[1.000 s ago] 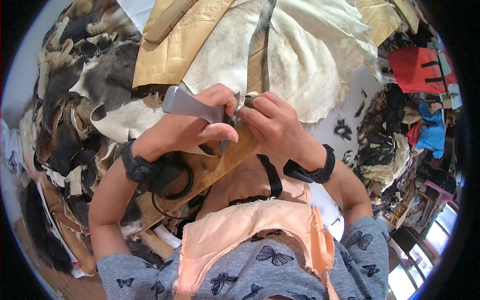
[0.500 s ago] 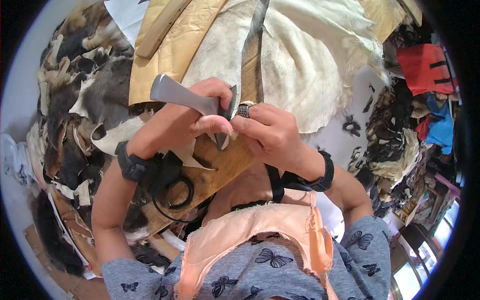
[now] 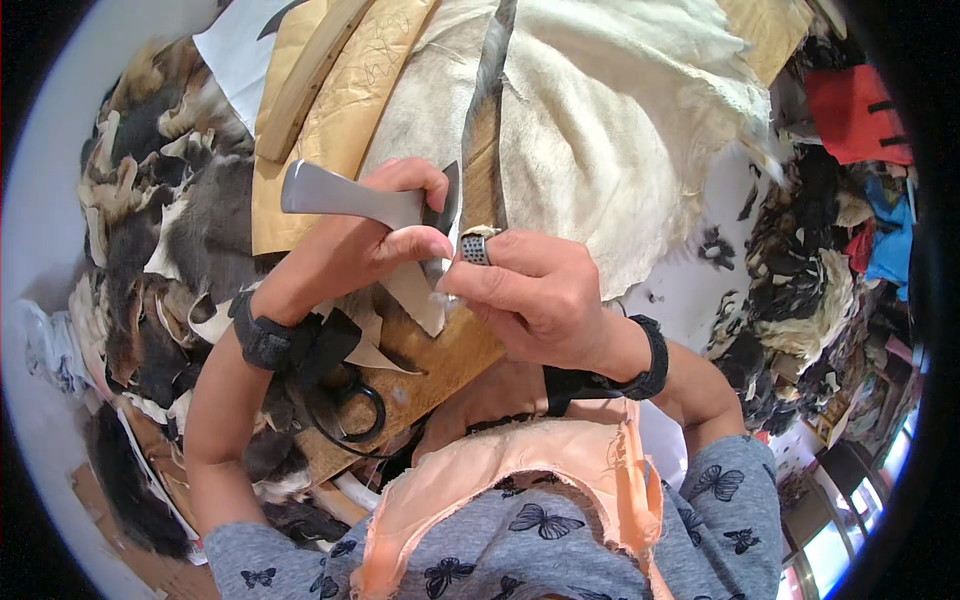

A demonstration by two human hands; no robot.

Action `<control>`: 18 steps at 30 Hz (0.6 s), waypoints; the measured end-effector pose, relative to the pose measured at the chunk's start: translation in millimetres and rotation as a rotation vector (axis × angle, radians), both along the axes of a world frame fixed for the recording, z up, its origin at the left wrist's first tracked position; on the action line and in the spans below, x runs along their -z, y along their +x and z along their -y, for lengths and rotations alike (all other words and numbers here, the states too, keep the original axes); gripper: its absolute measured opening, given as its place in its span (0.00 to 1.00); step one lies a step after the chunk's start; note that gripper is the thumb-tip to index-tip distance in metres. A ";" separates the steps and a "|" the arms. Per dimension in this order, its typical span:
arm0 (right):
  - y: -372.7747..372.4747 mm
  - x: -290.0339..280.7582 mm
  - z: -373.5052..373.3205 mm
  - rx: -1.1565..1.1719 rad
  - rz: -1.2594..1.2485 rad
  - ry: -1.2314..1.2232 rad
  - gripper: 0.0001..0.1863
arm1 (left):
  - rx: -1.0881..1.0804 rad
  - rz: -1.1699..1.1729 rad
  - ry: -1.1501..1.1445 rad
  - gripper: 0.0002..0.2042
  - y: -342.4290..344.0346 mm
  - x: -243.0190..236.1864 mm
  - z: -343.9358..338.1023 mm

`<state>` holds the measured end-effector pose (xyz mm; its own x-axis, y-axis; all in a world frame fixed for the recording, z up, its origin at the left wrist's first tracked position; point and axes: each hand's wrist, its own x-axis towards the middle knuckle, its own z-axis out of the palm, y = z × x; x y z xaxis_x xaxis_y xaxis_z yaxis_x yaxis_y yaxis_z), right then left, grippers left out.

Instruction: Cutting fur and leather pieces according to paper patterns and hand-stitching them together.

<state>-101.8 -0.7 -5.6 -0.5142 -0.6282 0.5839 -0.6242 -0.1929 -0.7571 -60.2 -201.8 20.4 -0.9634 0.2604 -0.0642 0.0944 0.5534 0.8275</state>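
Note:
My left hand is closed round the grey metal handle of a furrier's knife. Its thin, dark curved blade lies along the edge of a pale hide piece, beside my right fingertips. My right hand is closed in a pinch at that edge, wearing a dimpled metal ring thimble. What sits between its fingertips is mostly hidden, but seems to be the hide's edge. A large cream hide spreads just beyond my right hand. Under both hands runs a wooden board.
Brown paper patterns and a wooden stick lie at the far left. Fur scraps pile up on the left, and more fur lies on the right. Black-handled scissors rest near my left wrist. Red cloth is at right.
Both hands and the knife have shifted slightly toward me and to the left. The strip of wood between the pale hides looks wider near my fingers. Both grips stay the same.

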 end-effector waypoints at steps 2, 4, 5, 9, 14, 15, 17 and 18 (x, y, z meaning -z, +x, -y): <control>-2.8 -1.0 0.8 0.008 0.006 -0.021 0.14 | -0.013 0.057 0.029 0.16 -3.4 -3.0 0.3; -3.9 -3.7 0.1 0.012 0.010 -0.040 0.14 | -0.030 0.112 0.059 0.16 -6.1 -3.7 0.1; -5.0 -5.5 0.0 0.015 -0.004 -0.040 0.14 | -0.033 0.101 0.067 0.16 -8.6 -2.2 1.6; -9.2 -20.2 -6.4 0.005 -0.062 0.033 0.15 | -0.035 0.104 0.106 0.15 -12.5 0.7 7.8; -8.8 -23.1 -14.7 0.043 -0.087 0.040 0.15 | 0.019 0.128 0.092 0.16 -18.9 0.3 11.6; -8.1 -23.8 -16.0 0.055 -0.091 0.070 0.15 | 0.030 0.145 0.097 0.16 -19.8 -0.3 12.1; -6.1 -22.1 -14.6 0.091 -0.099 0.042 0.14 | 0.037 0.139 0.106 0.15 -19.8 1.8 13.6; -5.5 -22.3 -14.2 0.126 -0.099 0.012 0.14 | 0.042 0.142 0.114 0.15 -20.0 1.9 14.1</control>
<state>-107.4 13.6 16.7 -0.5298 -0.5698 0.6282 -0.7143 -0.0995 -0.6927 -80.3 -215.9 18.5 -0.9350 0.3134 -0.1663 -0.0066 0.4531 0.8914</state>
